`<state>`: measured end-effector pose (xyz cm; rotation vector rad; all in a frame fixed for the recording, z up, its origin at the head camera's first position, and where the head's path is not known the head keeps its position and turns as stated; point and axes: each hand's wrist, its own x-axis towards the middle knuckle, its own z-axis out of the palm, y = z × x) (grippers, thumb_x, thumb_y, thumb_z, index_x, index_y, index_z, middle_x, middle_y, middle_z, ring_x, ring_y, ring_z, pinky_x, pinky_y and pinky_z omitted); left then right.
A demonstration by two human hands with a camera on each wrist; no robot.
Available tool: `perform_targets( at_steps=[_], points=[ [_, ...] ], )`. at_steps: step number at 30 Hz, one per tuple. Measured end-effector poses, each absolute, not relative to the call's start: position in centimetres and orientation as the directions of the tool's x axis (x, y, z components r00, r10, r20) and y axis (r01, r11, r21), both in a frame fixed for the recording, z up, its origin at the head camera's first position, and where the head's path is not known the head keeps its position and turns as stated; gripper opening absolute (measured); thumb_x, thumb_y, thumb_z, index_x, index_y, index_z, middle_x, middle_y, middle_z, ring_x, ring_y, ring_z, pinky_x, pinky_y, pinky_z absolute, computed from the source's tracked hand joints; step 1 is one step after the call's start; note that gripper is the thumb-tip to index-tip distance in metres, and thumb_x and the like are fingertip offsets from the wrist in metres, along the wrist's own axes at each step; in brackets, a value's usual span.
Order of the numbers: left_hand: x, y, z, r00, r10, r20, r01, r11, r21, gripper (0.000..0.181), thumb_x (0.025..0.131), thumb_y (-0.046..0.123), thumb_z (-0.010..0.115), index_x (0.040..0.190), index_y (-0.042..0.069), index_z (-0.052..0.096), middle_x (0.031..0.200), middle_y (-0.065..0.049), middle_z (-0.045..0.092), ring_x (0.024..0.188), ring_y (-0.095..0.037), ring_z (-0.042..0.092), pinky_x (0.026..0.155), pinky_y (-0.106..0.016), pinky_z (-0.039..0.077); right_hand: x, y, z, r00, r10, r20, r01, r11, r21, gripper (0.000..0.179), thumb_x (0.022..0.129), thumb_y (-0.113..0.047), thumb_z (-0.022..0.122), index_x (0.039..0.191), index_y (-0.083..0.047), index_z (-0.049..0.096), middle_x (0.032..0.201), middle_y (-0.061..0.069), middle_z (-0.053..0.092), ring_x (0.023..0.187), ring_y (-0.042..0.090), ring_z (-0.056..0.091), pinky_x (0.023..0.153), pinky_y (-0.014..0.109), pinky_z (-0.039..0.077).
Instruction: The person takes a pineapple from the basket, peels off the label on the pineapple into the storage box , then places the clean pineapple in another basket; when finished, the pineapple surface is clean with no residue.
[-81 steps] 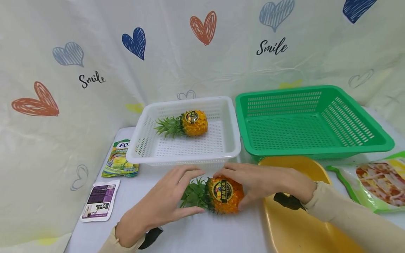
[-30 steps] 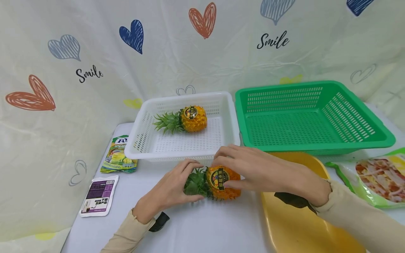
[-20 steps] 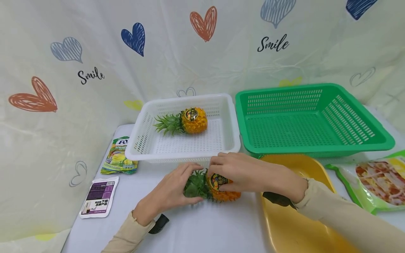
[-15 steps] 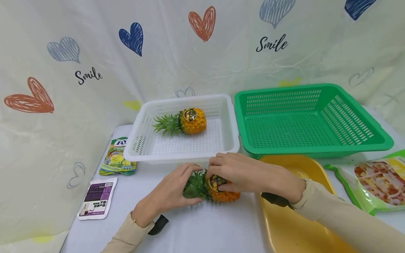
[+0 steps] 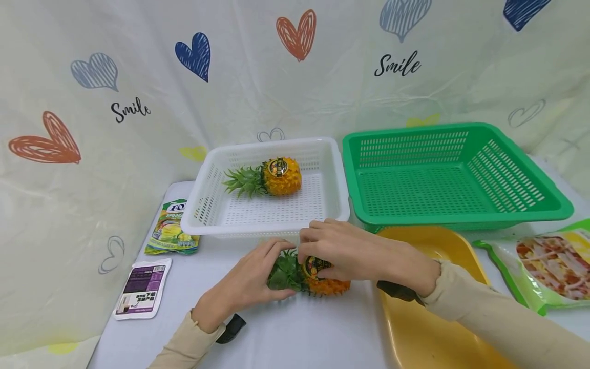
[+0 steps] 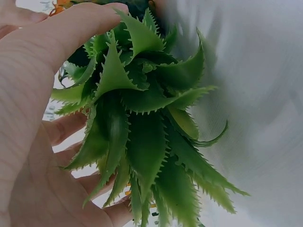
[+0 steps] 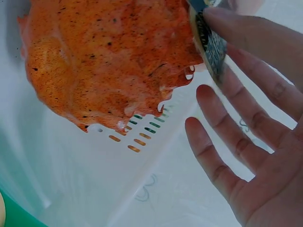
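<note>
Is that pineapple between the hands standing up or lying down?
The pineapple is lying on its side: its leaves point toward the left hand, its orange end away, partly under the right hand.

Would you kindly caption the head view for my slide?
Two hands on a pineapple, another pineapple in the white basket beyond.

The pineapple [image 5: 328, 288] lies before the basket [image 5: 267, 229] holding a second pineapple [image 5: 282, 178]

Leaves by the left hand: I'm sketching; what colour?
Green leaves, clearest in the left wrist view.
</note>
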<state>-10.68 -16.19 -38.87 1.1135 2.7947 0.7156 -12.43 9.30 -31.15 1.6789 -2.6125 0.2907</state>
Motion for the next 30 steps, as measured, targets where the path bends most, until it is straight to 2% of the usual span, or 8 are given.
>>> perform_targets(
  at_steps=[9,15,20,24,30],
  points=[
    [-10.7,-16.1,-38.9,-0.742,0.661,0.108,0.631,0.637,0.443,0.082,0.082,0.038,0.091,0.147,0.011,0.048,0.145,-0.004,0.052,0.128,-0.026,0.057,0.106,-0.047,0.051,-12.2,9.5,-31.2,-0.395,-0.904,0.164,-0.912,0.365,-0.186,0.024,0.083,-0.011,0.09,0.1,-0.015,0.074,0.098,-0.004,0.061,0.081,0.009,0.059,0.074,0.023,0.055],
    [-10.6,-16.1,-38.9,-0.743,0.661,0.109,0.63,0.635,0.447,0.082,0.083,0.038,0.091,0.147,0.011,0.048,0.143,-0.003,0.052,0.123,-0.022,0.057,0.103,-0.045,0.052,-11.6,9.5,-30.7,-0.393,-0.909,0.138,-0.909,0.362,-0.206,0.02,0.085,-0.006,0.088,0.096,-0.017,0.075,0.094,-0.007,0.064,0.083,0.007,0.063,0.074,0.022,0.056],
    [-10.6,-16.1,-38.8,-0.744,0.66,0.107,0.627,0.633,0.455,0.082,0.083,0.037,0.091,0.148,0.01,0.048,0.143,-0.003,0.052,0.124,-0.024,0.057,0.104,-0.045,0.051,-11.0,10.0,-30.4,-0.364,-0.915,0.174,-0.919,0.322,-0.228,0.02,0.085,-0.001,0.085,0.092,-0.018,0.076,0.092,-0.009,0.066,0.08,0.005,0.064,0.071,0.018,0.055],
    [-10.6,-16.1,-38.9,-0.741,0.662,0.11,0.631,0.631,0.451,0.084,0.083,0.037,0.091,0.148,0.009,0.047,0.144,-0.005,0.052,0.127,-0.026,0.057,0.106,-0.046,0.05,-10.6,11.3,-29.8,-0.394,-0.901,0.182,-0.899,0.337,-0.279,0.02,0.088,-0.001,0.082,0.087,-0.02,0.075,0.088,-0.013,0.062,0.075,0.002,0.059,0.067,0.017,0.052],
    [-10.7,-16.1,-39.1,-0.733,0.668,0.128,0.648,0.627,0.432,0.086,0.082,0.037,0.092,0.149,0.008,0.047,0.144,-0.006,0.053,0.128,-0.027,0.057,0.106,-0.045,0.05,-10.7,14.7,-28.7,-0.46,-0.875,0.153,-0.818,0.35,-0.457,0.021,0.093,-0.003,0.079,0.092,-0.023,0.073,0.093,-0.018,0.06,0.082,-0.001,0.058,0.071,0.021,0.055]
  ],
)
